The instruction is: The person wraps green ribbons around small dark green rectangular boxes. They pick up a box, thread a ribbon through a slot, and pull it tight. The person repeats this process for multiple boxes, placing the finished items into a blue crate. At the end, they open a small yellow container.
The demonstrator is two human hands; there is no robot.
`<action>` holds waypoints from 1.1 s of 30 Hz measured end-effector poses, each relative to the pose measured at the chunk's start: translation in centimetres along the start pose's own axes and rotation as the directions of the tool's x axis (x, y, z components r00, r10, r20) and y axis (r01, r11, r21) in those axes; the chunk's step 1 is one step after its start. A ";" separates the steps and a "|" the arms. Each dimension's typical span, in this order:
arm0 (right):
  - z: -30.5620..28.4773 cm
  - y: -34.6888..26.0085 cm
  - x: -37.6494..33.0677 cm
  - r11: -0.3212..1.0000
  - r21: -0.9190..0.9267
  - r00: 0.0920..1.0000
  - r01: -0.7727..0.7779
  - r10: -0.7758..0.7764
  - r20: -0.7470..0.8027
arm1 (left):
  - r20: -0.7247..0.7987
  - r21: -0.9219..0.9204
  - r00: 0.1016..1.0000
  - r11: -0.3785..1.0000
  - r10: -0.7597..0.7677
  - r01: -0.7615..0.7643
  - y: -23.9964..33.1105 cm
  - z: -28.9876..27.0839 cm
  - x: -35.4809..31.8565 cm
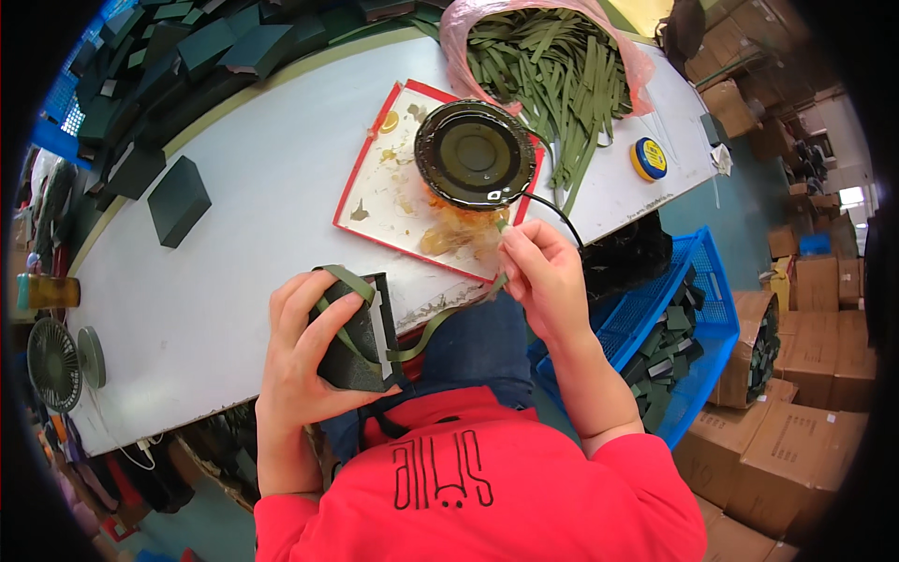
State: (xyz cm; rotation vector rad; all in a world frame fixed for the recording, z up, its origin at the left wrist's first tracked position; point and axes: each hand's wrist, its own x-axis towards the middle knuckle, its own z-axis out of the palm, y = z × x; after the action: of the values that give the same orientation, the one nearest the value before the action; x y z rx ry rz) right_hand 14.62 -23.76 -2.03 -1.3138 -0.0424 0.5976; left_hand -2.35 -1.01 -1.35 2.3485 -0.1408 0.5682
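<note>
My left hand (292,361) is closed around a small dark green box (354,348) at the table's front edge. A green ribbon (433,330) loops over the box and under my left fingers, then runs across to the right. My right hand (551,281) pinches the ribbon near its end, between thumb and forefinger. Just beyond that hand is a round black pot (479,155) of amber, glue-like liquid. It stands on a white board with a red rim (367,155), stained with yellowish drips. Whether the ribbon end touches the drips, I cannot tell.
A pink plastic bag (457,47) spills many green ribbons (571,84). A yellow and blue round tin (648,159) sits to the right. One green box (178,201) stands apart from the pile (206,47). A fan (54,363) is left; a blue crate (716,281) of green pieces is right.
</note>
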 end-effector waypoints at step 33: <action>3.3 0.0 -1.5 0.900 -0.428 0.871 -0.079 0.271 0.409 | 0.043 -0.195 0.992 0.975 0.121 -0.110 0.3 0.1 1.6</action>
State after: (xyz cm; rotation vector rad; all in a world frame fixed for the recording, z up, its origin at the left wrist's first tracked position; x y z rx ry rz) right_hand 12.14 -21.44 -0.70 -1.5534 -0.4614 1.1003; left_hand -0.90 -1.22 -0.53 2.1779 -0.3448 0.5216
